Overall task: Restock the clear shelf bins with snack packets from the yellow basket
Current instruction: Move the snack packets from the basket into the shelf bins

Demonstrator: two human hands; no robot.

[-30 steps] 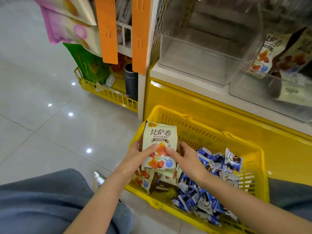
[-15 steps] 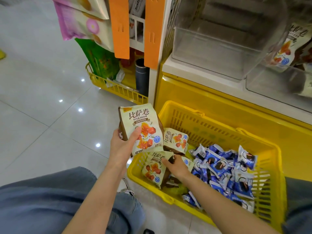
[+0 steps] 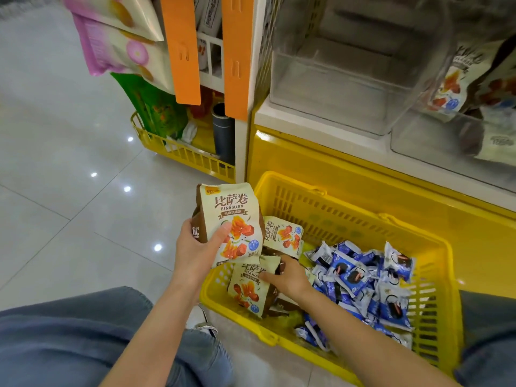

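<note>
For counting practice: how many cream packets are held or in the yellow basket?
3: raised packet in left hand, second packet held by right hand in the basket, third packet behind them. Others may hide underneath.

A single wide-angle view from the person's head looks forward and steeply down. It sits close above the yellow basket (image 3: 363,208) at lower right. The clear shelf bins (image 3: 335,79) fill the upper right, and the tiled floor (image 3: 55,163) curves away across the left of the frame.
</note>
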